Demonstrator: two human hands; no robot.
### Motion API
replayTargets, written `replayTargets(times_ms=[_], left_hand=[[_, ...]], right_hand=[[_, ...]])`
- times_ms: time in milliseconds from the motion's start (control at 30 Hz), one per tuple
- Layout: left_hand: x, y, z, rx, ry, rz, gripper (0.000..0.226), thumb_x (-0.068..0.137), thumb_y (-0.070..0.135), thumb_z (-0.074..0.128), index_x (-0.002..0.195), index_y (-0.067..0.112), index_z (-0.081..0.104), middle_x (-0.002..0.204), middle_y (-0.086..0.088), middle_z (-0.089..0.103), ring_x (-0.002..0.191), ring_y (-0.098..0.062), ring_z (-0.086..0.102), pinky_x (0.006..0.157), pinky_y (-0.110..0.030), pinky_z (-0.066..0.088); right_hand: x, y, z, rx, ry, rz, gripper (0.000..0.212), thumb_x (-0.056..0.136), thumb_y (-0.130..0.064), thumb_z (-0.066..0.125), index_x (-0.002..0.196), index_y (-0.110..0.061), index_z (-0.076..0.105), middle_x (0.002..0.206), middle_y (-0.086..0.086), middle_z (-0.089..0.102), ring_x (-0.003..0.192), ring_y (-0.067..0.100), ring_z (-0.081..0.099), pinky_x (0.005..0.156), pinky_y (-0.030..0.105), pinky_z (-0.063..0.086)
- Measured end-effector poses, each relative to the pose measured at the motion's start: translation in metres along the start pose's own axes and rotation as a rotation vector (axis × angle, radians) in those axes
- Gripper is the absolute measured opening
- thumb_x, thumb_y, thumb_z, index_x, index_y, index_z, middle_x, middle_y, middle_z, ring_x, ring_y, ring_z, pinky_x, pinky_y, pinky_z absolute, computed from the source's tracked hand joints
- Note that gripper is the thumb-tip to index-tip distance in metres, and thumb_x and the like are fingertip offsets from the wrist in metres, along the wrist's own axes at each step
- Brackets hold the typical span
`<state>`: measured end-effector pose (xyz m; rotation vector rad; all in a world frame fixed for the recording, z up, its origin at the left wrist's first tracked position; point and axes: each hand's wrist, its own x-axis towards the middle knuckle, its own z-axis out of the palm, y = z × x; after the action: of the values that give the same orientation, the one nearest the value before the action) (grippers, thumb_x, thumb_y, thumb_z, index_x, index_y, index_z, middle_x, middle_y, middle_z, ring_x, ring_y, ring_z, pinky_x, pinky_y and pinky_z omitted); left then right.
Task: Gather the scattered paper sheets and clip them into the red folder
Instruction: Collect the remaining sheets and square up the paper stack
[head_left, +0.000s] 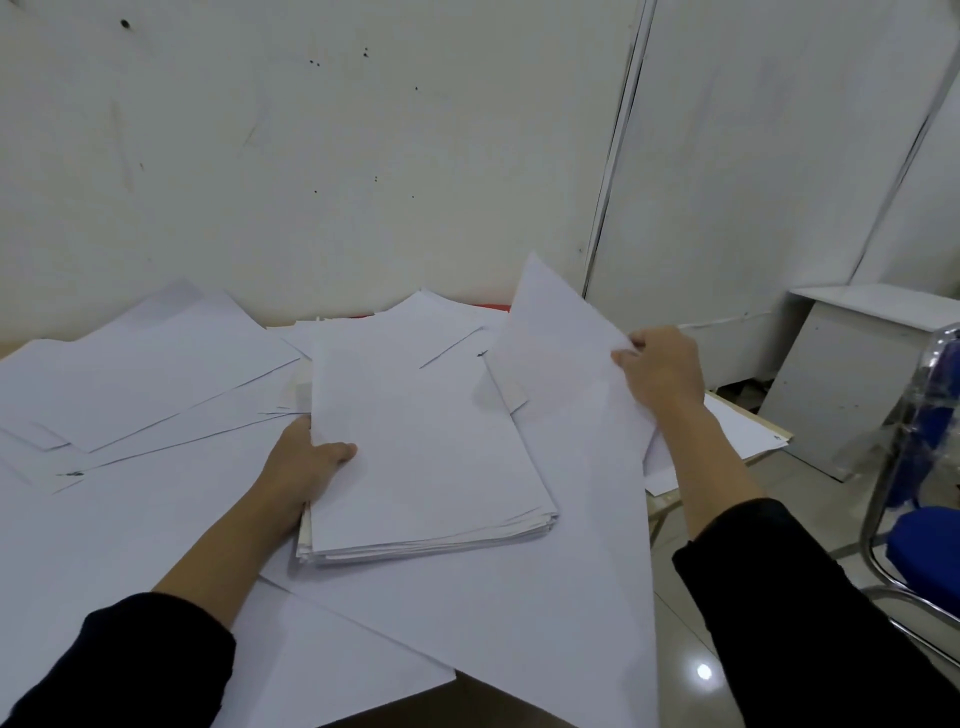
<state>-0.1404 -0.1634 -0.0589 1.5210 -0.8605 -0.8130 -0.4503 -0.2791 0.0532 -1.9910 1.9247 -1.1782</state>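
Long black sleeves on both arms, pushed up forearms; left hand (304, 457), right hand (662, 371) bare

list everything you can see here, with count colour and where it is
paper stack: one, white, table centre
lifted sheet: one, white, raised right of the stack
scattered sheets: many, white, all over the table
red folder: one, red, sliver at the back, mostly covered
table: one, brownish, under the sheets
cabinet: one, white, floor at right
chair: one, blue, far right
left hand: one, grips the paper stack
right hand: one, pinches the lifted sheet
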Motion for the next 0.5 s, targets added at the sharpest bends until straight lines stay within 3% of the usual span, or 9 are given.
replayTargets(times_ms=[67,233,333,433,500], left_hand=[[-0.001,-0.001,0.0,0.01,0.003,-0.004,0.036,0.087,0.005,0.061,0.122,0.008,0.055,0.11,-0.012,0.065,0.091,-0.029,0.064,0.073,-0.034,0.051],[-0.005,0.001,0.001,0.013,0.007,-0.014,0.032,0.088,0.006,0.061,0.119,0.009,0.055,0.106,-0.011,0.064,0.084,-0.024,0.063,0.06,-0.028,0.047],[-0.007,0.002,0.0,-0.001,-0.009,-0.031,0.035,0.088,0.006,0.061,0.123,0.006,0.054,0.108,-0.012,0.065,0.086,-0.027,0.064,0.061,-0.03,0.049],[-0.007,0.002,-0.001,-0.032,-0.036,-0.053,0.035,0.089,0.006,0.059,0.124,0.006,0.054,0.11,-0.013,0.065,0.091,-0.03,0.065,0.067,-0.033,0.052],[-0.008,0.001,-0.002,-0.066,-0.044,-0.06,0.033,0.09,0.005,0.057,0.123,0.006,0.055,0.109,-0.014,0.066,0.09,-0.03,0.065,0.068,-0.035,0.053]], right_hand=[[0.002,-0.008,-0.009,0.004,0.104,-0.038,0.018,0.091,-0.017,0.057,0.078,-0.009,0.065,0.078,0.012,0.061,0.075,0.03,0.058,0.063,0.029,0.039],[0.006,-0.024,-0.033,0.063,0.347,-0.135,0.027,0.093,-0.021,0.053,0.072,-0.006,0.058,0.064,0.006,0.049,0.063,0.025,0.045,0.047,0.022,0.022],[0.006,-0.036,-0.044,0.182,0.487,-0.2,0.029,0.095,-0.024,0.053,0.069,-0.009,0.052,0.06,0.003,0.046,0.058,0.021,0.041,0.044,0.021,0.025],[0.005,-0.048,-0.055,0.315,0.617,-0.239,0.03,0.094,-0.022,0.054,0.068,-0.011,0.045,0.053,-0.007,0.034,0.048,0.005,0.029,0.043,0.008,0.026],[0.008,-0.055,-0.06,0.419,0.637,-0.198,0.034,0.093,-0.02,0.054,0.064,-0.01,0.04,0.053,-0.007,0.029,0.047,0.006,0.024,0.043,0.011,0.025]])
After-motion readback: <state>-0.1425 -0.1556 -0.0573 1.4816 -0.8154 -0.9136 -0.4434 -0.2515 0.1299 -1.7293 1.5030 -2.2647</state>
